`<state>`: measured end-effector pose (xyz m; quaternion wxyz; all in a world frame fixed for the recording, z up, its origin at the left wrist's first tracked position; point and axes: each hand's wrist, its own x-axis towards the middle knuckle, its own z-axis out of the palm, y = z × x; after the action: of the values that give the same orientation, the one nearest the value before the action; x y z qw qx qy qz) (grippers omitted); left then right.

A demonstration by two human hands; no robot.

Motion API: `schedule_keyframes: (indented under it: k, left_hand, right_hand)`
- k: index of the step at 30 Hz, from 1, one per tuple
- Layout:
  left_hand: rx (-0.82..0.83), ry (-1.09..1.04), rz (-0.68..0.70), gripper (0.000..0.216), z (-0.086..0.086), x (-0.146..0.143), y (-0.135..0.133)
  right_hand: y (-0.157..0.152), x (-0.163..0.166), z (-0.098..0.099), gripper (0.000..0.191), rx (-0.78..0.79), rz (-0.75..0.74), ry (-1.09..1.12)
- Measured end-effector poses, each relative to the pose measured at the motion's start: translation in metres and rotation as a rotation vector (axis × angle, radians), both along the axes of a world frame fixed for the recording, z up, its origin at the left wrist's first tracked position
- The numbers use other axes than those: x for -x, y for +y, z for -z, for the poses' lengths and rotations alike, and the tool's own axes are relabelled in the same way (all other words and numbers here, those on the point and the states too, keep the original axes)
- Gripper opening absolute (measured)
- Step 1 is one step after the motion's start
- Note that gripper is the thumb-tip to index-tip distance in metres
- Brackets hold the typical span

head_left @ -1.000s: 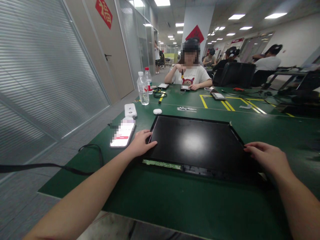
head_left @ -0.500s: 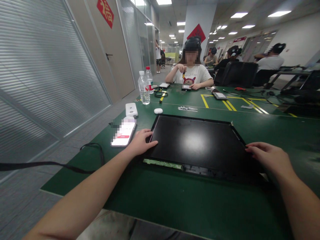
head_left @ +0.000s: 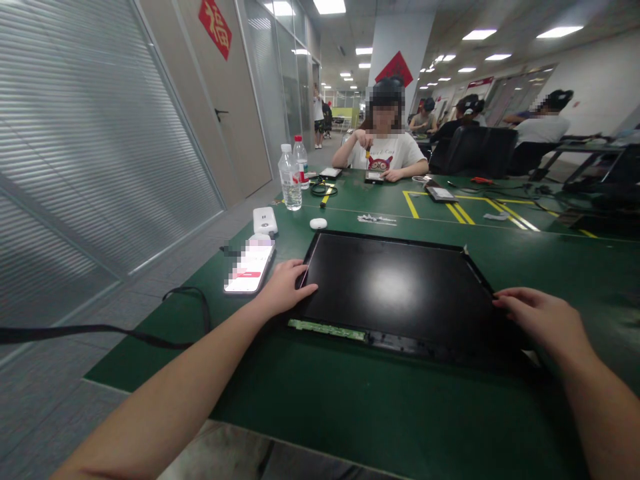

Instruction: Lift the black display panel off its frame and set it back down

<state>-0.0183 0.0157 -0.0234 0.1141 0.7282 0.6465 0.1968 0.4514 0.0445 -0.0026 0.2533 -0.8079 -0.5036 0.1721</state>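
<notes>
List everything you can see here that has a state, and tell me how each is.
Display panel: face up, unlit
Circuit strip: exposed
Left grip: spread, touching the panel's left edge
Right grip: nearly closed at the panel's right edge; hold unclear
Phone: face up, lit
White-capped bottle: upright, closed
Red-capped bottle: upright, closed
Black cable: coiled
Door: shut

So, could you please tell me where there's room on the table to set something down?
One bare patch of the green table lies between the black panel and the table's near edge; another between the panel's far edge and the yellow tape, right of the silver strip. The left is crowded: phone, white power bank, white case and two bottles.
</notes>
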Motion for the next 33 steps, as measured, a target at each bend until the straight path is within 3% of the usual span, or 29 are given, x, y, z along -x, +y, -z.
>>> schedule_keyframes:
  k: [7, 17, 33]
  left_hand:
    - [0.037, -0.022, 0.037, 0.062, -0.008, 0.002, -0.007]
    - [0.150, -0.001, 0.262, 0.072, -0.033, 0.011, -0.018]
    - [0.130, 0.181, 0.426, 0.061, -0.038, 0.013, -0.018]
  right_hand:
    - [0.001, 0.002, -0.002, 0.027, -0.045, -0.014, -0.011]
    - [-0.003, 0.004, -0.002, 0.032, -0.023, 0.011, 0.083]
    - [0.003, -0.003, 0.011, 0.027, -0.078, 0.046, 0.125]
